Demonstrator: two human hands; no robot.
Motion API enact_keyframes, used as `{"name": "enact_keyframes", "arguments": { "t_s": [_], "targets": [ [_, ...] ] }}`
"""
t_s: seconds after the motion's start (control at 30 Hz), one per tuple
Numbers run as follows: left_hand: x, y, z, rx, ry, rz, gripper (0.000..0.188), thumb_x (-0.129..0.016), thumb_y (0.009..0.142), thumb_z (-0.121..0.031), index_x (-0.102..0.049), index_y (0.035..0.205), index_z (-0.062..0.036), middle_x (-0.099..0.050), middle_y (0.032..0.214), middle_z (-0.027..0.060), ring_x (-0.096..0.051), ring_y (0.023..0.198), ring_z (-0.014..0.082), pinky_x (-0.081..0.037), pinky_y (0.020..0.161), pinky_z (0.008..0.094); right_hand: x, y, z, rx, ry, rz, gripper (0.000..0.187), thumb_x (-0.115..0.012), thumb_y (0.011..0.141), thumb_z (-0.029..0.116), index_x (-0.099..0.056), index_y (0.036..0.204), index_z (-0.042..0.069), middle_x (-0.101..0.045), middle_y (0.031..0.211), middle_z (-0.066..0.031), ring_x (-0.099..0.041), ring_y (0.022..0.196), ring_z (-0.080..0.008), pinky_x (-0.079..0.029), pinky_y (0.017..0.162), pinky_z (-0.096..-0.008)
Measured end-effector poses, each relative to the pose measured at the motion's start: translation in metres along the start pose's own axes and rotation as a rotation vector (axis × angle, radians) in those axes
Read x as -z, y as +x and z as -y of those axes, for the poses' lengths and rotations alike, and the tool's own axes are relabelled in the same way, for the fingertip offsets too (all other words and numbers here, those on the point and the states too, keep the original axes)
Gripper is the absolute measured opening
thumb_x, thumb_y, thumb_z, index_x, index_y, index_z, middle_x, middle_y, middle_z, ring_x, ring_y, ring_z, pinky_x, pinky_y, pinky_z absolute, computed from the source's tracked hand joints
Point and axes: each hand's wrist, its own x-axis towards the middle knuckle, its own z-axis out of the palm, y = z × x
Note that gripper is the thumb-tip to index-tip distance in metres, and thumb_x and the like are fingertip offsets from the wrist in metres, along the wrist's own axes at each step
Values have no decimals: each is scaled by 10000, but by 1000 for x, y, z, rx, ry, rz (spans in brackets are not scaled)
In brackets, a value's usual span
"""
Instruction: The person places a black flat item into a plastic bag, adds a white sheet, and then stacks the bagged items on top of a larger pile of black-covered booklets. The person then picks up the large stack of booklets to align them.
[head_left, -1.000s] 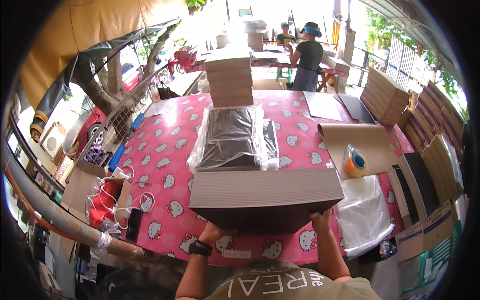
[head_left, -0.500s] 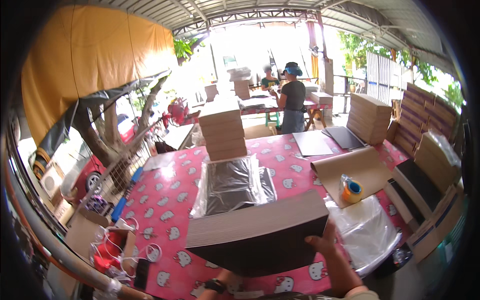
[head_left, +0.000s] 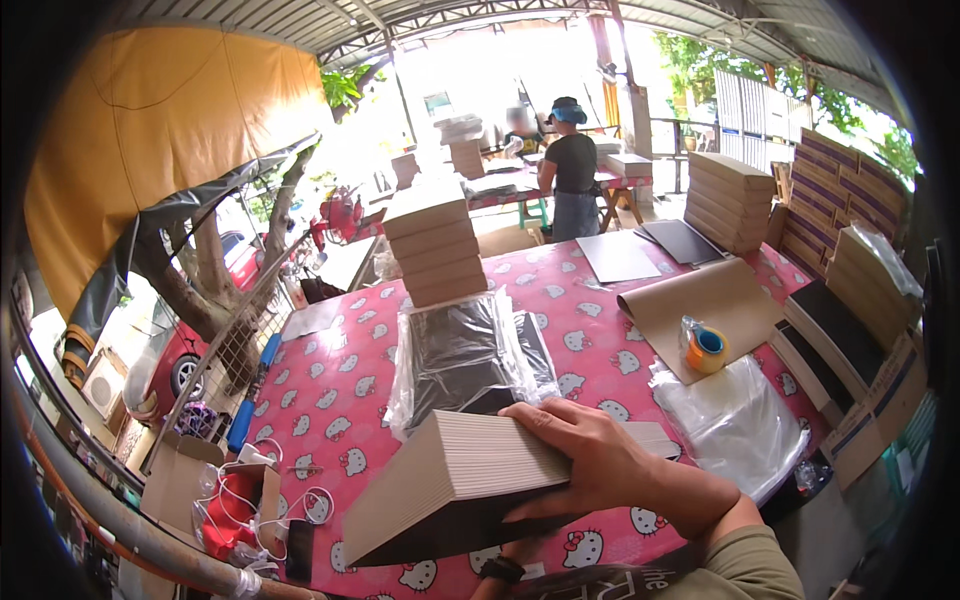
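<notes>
At the table's near side, a thick stack of thin grey-brown boards (head_left: 500,455) with a black outer face is held tilted. My right hand (head_left: 590,455) grips it, fingers over the ridged board edges and thumb against the black face. Below the stack is my left hand (head_left: 520,548), at the end of a wrist with a black watch; its fingers are hidden. Just beyond the stack lie black sheets in clear plastic (head_left: 460,350). Clear plastic bags (head_left: 735,430) lie flat to the right of my right hand.
A pink patterned cloth (head_left: 340,400) covers the table. Brown board stacks (head_left: 430,250) stand at the far edge. Tape rolls (head_left: 706,348) rest on brown paper (head_left: 660,310) at right. An open box with red contents and white cables (head_left: 235,510) sits left. A person (head_left: 573,170) stands beyond.
The stack has turned and tilted, its left end now lower and nearer me. My right hand has moved from its right end to over the board edges. The view has shifted slightly.
</notes>
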Motion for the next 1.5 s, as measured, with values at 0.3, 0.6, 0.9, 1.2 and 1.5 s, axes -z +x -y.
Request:
{"name": "enact_keyframes", "arguments": {
  "t_s": [0.3, 0.6, 0.9, 1.2, 1.5],
  "targets": [
    [22, -23, 19, 61, -118, -3, 552, -670, 630, -233, -508, 1114, -21, -511, 1097, 183, -459, 1064, 339, -337, 944, 428, 6, -51, -32, -181, 157, -170, 754, -797, 543, 313, -477, 1112, -67, -548, 1000, -167, -559, 917, -252, -432, 789, -317],
    [80, -41, 69, 67, 47, 165, 461, -600, 700, -190, -512, 1120, -21, -515, 1144, 180, -459, 1073, 342, -352, 924, 411, -83, -170, -109, -225, 444, -701, 824, -801, 570, 300, -385, 1185, -58, -544, 1032, -142, -521, 980, -205, -406, 856, -348],
    [155, -14, -21, 472, -727, -590, 348, -623, 578, 17, -559, 920, 23, -586, 908, 95, -553, 846, 234, -444, 762, 338, -53, -187, -112, -528, 760, -37, 629, -771, 598, 165, -472, 1125, -2, -528, 1089, -90, -486, 1014, -168, -399, 866, -315],
    [162, 1, -38, 581, -724, -548, 383, -707, 490, -54, -573, 844, 9, -592, 822, 58, -561, 758, 188, -461, 655, 309, -124, -259, -159, -683, 277, 390, 476, -637, 666, 148, -516, 1113, 41, -522, 1129, -172, -468, 1068, -289, -357, 910, -365],
    [235, 72, -121, -96, -413, -431, 749, -825, 463, -304, -478, 1055, -6, -568, 935, 116, -565, 798, 246, -443, 728, 325, -151, -312, -179, -416, -391, 244, 493, -668, 678, 185, -512, 1112, 12, -574, 1052, -148, -521, 994, -284, -392, 873, -383]
  ]
}}
